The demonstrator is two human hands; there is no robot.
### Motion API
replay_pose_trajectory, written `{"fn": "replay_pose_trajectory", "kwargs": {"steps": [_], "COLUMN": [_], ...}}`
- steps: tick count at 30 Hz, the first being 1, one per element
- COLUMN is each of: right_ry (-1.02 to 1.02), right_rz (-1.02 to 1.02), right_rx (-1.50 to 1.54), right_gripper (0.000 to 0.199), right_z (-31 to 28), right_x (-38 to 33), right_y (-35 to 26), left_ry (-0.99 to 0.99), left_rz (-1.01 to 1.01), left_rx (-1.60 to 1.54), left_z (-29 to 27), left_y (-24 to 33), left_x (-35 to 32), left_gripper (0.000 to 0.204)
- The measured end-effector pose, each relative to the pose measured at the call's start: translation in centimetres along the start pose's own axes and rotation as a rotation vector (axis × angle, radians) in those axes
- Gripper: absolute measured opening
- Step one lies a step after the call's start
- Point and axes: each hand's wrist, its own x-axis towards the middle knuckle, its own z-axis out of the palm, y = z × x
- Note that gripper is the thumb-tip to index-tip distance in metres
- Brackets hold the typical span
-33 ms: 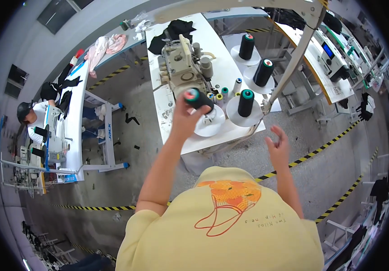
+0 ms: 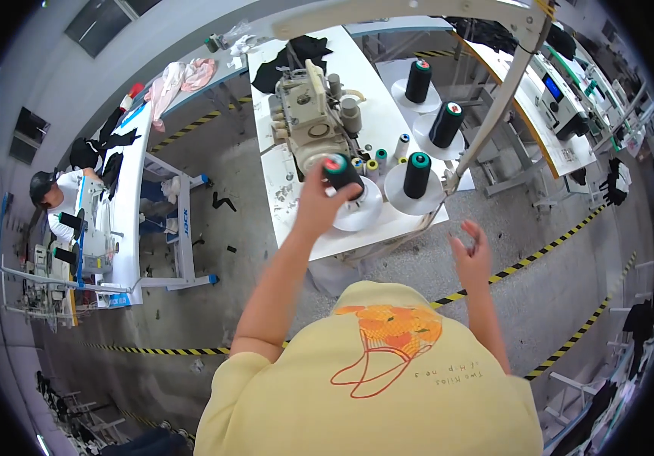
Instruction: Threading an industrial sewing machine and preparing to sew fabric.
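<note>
My left hand (image 2: 317, 207) grips a black thread cone (image 2: 347, 181) with a green and red top, thumb on its near side. The cone is tilted above a white round cone-stand plate (image 2: 361, 218); whether it touches the plate I cannot tell. To its right, another black thread cone (image 2: 417, 176) stands upright on its own plate. My right hand (image 2: 474, 257) hangs in the air in front of the table's right corner, fingers curved apart and holding nothing. Just beyond the held cone is a beige sewing machine (image 2: 310, 114) on a white table (image 2: 369, 68).
Two more black cones (image 2: 445, 125) (image 2: 418, 82) stand farther back. Several small spools (image 2: 381, 157) sit by the machine. A slanting metal pole (image 2: 498, 102) rises at the right. Black cloth (image 2: 293, 62) lies at the table's far end. At the left, a person (image 2: 69, 197) sits at another machine.
My left hand and the thread cone have shifted slightly right and nearer the plate. My right hand appears slightly lower and farther right; the whole view has also shifted a little.
</note>
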Motion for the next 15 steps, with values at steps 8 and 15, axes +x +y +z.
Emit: {"fn": "replay_pose_trajectory", "kwargs": {"steps": [8, 15], "right_ry": [0.071, 0.095], "right_rz": [0.055, 0.018], "right_rx": [-0.038, -0.062], "right_gripper": [0.04, 0.038], "right_z": [-1.2, -0.7], "right_x": [-5.7, -6.3], "right_y": [1.0, -0.2], "left_ry": [-0.012, -0.03], "left_rz": [0.095, 0.115], "left_rx": [0.202, 0.326], "left_z": [0.9, -0.2], "left_y": [-6.3, -5.9], "left_x": [0.5, -0.4], "left_gripper": [0.063, 0.037]}}
